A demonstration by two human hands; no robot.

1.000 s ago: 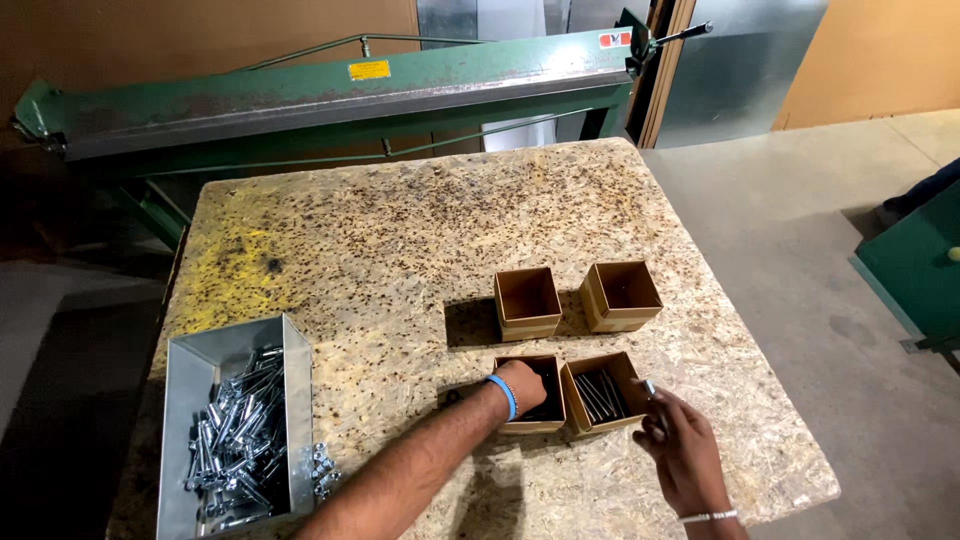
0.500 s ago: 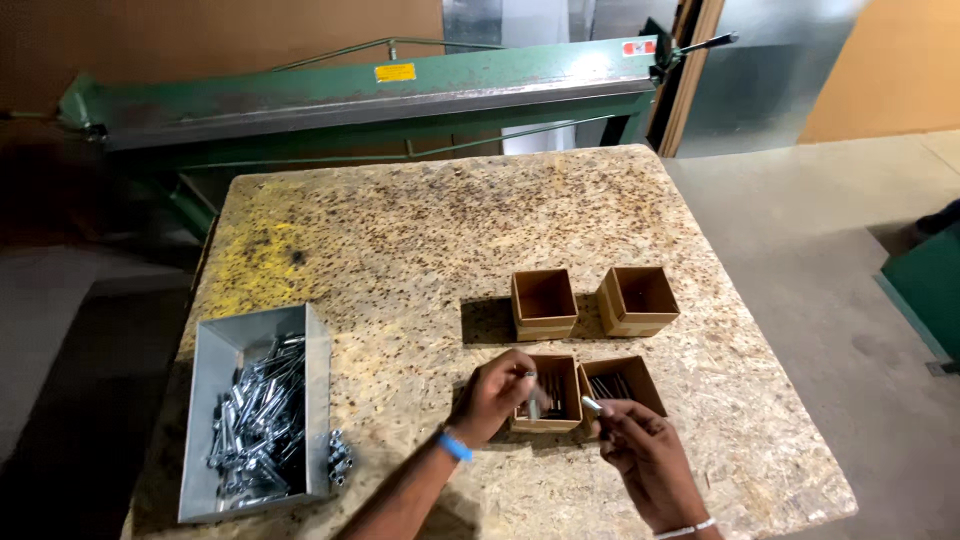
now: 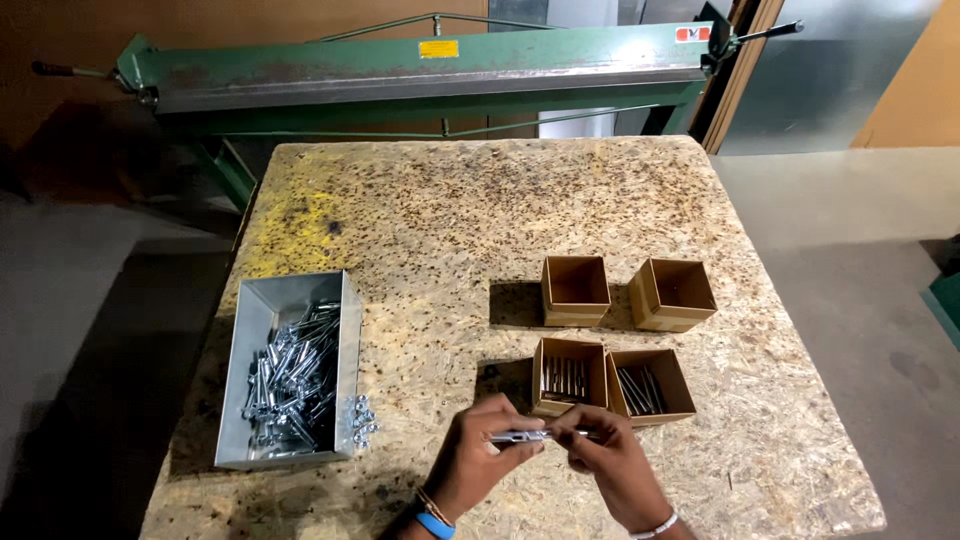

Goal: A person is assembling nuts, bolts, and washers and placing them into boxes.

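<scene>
Head view: both hands meet over the near edge of the table (image 3: 420,200), just near of the boxes. The left hand (image 3: 480,455) has its fingers curled shut around a silver bolt (image 3: 520,436), which lies level, pointing left to right. The right hand (image 3: 605,460) pinches the bolt's right end between thumb and fingertips, its other fingers folded in.

Just beyond the hands sit two brown boxes side by side, touching: the near-left box (image 3: 570,376) and the near-right box (image 3: 651,384), each with bolts lying inside. Farther off stand the far-left box (image 3: 575,290) and the far-right box (image 3: 671,294), slightly apart. At the left, a metal tray (image 3: 255,310) holds a heap of bolts, with a few nuts (image 3: 360,420) loose beside its near right corner. A green machine (image 3: 420,70) runs along the table's far side.
</scene>
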